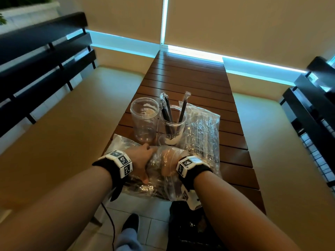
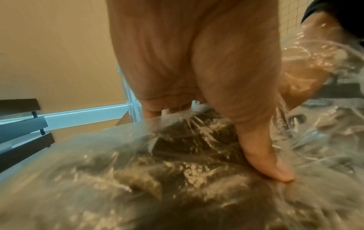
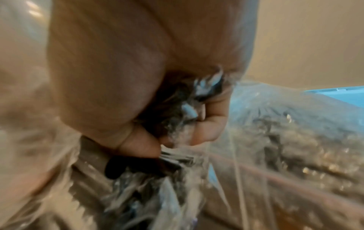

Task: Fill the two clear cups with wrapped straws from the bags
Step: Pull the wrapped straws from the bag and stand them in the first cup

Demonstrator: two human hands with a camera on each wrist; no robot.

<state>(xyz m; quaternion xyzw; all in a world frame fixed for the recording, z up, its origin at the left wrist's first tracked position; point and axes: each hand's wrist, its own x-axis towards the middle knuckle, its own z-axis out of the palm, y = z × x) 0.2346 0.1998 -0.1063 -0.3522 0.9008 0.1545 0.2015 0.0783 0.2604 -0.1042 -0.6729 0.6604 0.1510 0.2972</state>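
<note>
Slatted wooden table (image 1: 190, 78) is running away from the person in the head view, carrying two upright clear cups. The left cup (image 1: 144, 122) is standing empty, and the right cup (image 1: 173, 127) is holding at least three wrapped straws (image 1: 182, 109), tips up. Of two bags, the far bag (image 1: 203, 131) is lying beside the right cup. The left hand (image 1: 140, 159) is gripping the near bag (image 1: 145, 187), and the right hand (image 1: 169, 160) is reaching inside it.

At the left wrist, the thumb (image 2: 265, 155) is pressing down on plastic.

At the right wrist, the fingers (image 3: 208, 124) are curling round a black bundle (image 3: 177, 112) of straws.

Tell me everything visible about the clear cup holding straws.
The cup with straws is clear plastic, upright and open-topped. It stands on the slatted wooden table, just right of the empty cup. A few black wrapped straws lean inside, ends above its rim. A crinkled clear bag lies close on its right.
</note>
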